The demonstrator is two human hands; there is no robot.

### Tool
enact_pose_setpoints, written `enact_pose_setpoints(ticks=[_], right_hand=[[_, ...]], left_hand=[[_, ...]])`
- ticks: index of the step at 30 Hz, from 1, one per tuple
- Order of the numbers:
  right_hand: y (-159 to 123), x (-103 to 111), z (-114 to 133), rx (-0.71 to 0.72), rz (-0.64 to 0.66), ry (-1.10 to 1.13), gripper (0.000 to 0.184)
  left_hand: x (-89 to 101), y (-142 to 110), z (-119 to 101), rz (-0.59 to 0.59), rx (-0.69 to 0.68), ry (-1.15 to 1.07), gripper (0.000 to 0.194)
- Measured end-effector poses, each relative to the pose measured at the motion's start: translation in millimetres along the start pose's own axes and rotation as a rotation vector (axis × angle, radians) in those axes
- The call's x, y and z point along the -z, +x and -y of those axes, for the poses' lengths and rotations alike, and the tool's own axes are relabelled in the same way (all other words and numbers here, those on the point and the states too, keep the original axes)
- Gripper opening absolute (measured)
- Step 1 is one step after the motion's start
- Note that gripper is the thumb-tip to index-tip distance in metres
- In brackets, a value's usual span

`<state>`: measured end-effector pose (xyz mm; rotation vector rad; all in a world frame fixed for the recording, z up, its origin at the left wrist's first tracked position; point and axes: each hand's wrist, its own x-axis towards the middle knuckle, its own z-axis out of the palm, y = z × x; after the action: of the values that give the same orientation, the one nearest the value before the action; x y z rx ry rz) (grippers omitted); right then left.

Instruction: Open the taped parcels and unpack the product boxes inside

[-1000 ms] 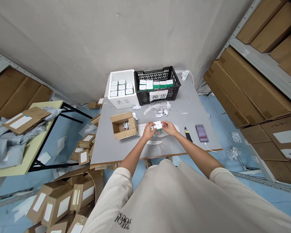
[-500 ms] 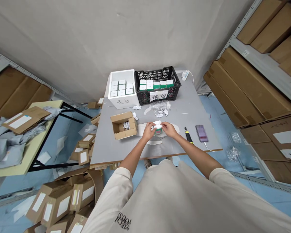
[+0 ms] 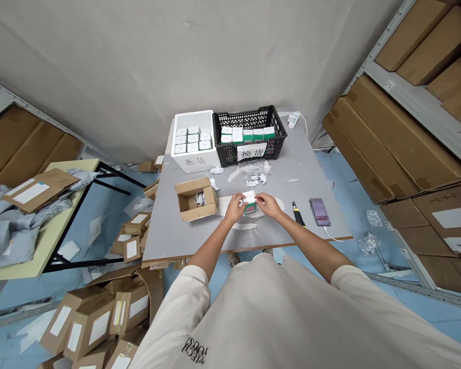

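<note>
Between my two hands is a small white and green box (image 3: 250, 203), its white top facing up, near the front of the grey table (image 3: 200, 238). My left hand (image 3: 236, 206) grips its left side, and my right hand (image 3: 268, 205) pinches its right side near the top. An open cardboard carton (image 3: 184, 212) with crumpled paper inside sits to the left of my left hand. White paper (image 3: 246, 226) lies flat under and around the box. A black and yellow utility knife (image 3: 298, 214) rests to the right of my right hand.
At the back stand a white foam box (image 3: 195, 163) and a black crate (image 3: 230, 156), both holding several similar small boxes. Bubble wrap (image 3: 252, 167) and crumpled paper (image 3: 256, 179) lie before them. A phone (image 3: 320, 211) is at the right. Cartons (image 3: 92, 318) pile up at lower left.
</note>
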<state>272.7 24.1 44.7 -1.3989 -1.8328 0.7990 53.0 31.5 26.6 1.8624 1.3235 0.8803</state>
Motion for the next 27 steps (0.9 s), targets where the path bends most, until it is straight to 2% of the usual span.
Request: enact_pose_setpoints(ticks=[7, 15, 27], right_hand=[[-1.5, 2.8, -0.6, 0.039, 0.024, -0.067, 0.017], [-5.4, -0.3, -0.5, 0.103, 0.005, -0.199, 0.019], [-8.5, -4.0, 0.2, 0.115, 0.012, -0.265, 0.023]], left_hand=[[-0.8, -2.5, -0.8, 0.009, -0.002, 0.01, 0.023], [-0.6, -5.4, -2.6, -0.003, -0.088, 0.095, 0.027], [0.1, -6.7, -5.8, -0.003, -0.076, 0.139, 0.026]])
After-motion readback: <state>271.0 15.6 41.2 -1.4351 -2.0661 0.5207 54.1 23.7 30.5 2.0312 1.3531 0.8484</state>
